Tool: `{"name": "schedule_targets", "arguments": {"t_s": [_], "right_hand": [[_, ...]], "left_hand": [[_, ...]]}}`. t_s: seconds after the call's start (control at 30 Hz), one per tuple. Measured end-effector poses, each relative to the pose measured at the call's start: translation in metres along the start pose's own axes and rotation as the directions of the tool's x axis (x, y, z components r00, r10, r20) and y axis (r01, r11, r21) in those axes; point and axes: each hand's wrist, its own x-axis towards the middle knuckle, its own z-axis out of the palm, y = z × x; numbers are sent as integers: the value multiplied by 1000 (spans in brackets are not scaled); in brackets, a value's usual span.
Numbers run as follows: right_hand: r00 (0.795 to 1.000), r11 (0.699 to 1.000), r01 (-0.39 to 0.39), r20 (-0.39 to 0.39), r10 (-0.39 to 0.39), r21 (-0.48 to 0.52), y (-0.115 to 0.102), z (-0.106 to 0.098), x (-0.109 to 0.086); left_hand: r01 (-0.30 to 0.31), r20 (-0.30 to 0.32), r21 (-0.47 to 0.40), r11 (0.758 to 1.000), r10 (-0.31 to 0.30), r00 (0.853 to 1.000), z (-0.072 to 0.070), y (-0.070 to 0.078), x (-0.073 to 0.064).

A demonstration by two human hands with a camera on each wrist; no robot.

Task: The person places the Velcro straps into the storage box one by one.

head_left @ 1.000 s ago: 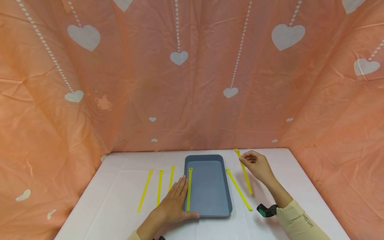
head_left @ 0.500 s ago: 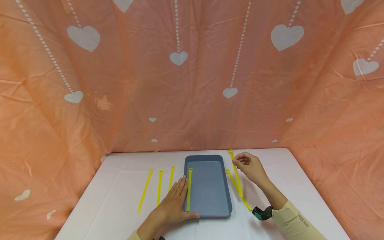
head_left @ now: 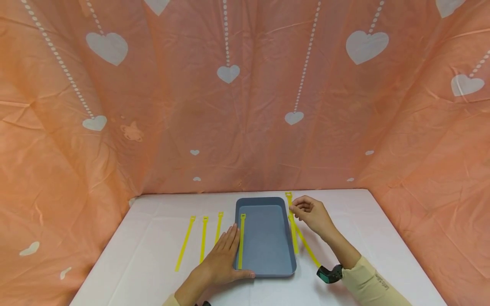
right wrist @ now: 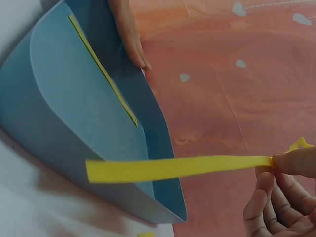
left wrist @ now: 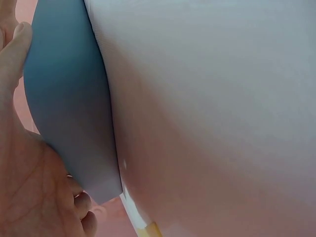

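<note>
One yellow strap (right wrist: 168, 169) is up off the white counter (head_left: 149, 250), and the right hand (head_left: 311, 214) has it. That grip is a proper pinch: thumb against fingertips, just the thin band between, the other fingers loosely curled. It's caught near the slotted end, so most of the length sticks out free along the right edge of the blue-grey tray (head_left: 268, 242). Seen from above it overlaps that edge a bit; can't tell if it touches.

Left hand (head_left: 222, 263) isn't clutching anything: fingers straight along the tray's left rim, thumb spread along the near edge.

Around it: a slanted strap (head_left: 306, 243) lies right of the tray, with the held one crossing over its top end from up here. Another, the inside strap (head_left: 241, 242), lies flat in the tray along the left wall. Three more on the left: an outer strap (head_left: 185, 243), a middle strap (head_left: 203, 238) and an inner strap (head_left: 219, 228), the left hand hiding the bottom of that last one.

Looks-wise the held one's flat, plain bright yellow, pretty straight, square-cut tail, little open loop at the head.
</note>
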Motion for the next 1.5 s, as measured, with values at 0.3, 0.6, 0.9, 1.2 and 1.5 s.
{"name": "schedule_targets", "arguments": {"t_s": [0.3,0.6,0.9,1.2,1.5], "right_hand": [[1000,1000,3,17,-4,22,-7,7,0],[999,998,5,45,-8,59,-14,9,3],[999,996,0,47,-5,93,-13,13,3],[994,992,-51,107,38,114,-10,28,-1],[984,988,-69,173,45,137,0,47,1]], "left_hand": [[4,2,-1,1000,-4,1000,0,-1,0],[6,6,-2,1000,-6,1000,-2,0,0],[4,4,-33,999,-4,1000,0,-1,0],[-1,-6,-70,998,0,1000,3,-3,-1],[15,5,-33,999,-15,1000,-2,1,-2]]}}
